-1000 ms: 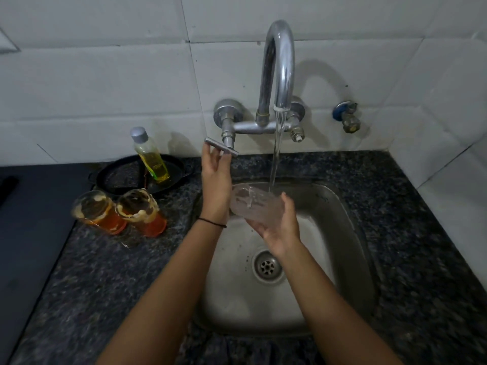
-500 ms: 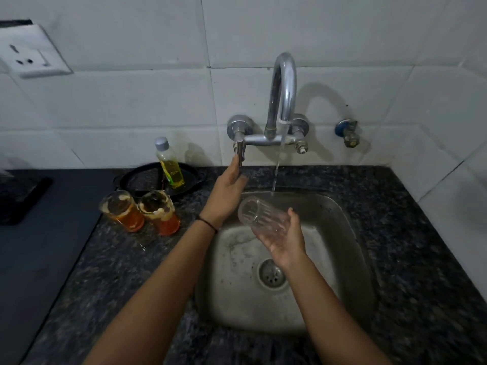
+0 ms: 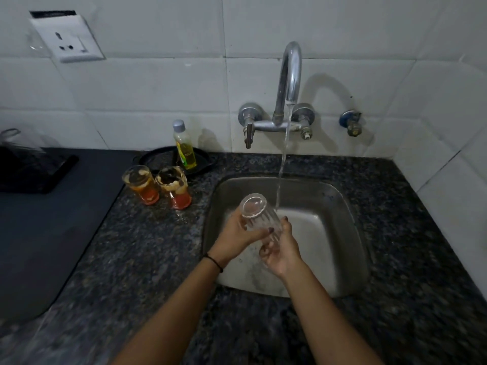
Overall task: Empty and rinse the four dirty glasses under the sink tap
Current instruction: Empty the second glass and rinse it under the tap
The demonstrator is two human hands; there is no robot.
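Note:
A clear ribbed glass (image 3: 257,213) is held over the steel sink (image 3: 340,233), its mouth tilted up toward me. My left hand (image 3: 235,237) grips it from the left and my right hand (image 3: 280,248) holds its lower end. Water runs from the chrome tap (image 3: 288,83) in a thin stream just to the right of the glass. Two dirty glasses (image 3: 141,184) (image 3: 175,187) with orange-red liquid and pale residue stand on the granite counter left of the sink.
A yellow liquid bottle (image 3: 184,146) stands in a black dish (image 3: 155,160) behind the dirty glasses. A dark mat (image 3: 47,233) covers the counter at left. A wall socket (image 3: 67,39) and a small blue valve (image 3: 349,122) sit on the tiled wall.
My left hand left the tap lever and came down to grip the glass. The glass moved lower and left of the stream, which still runs. The view tilted up and back.

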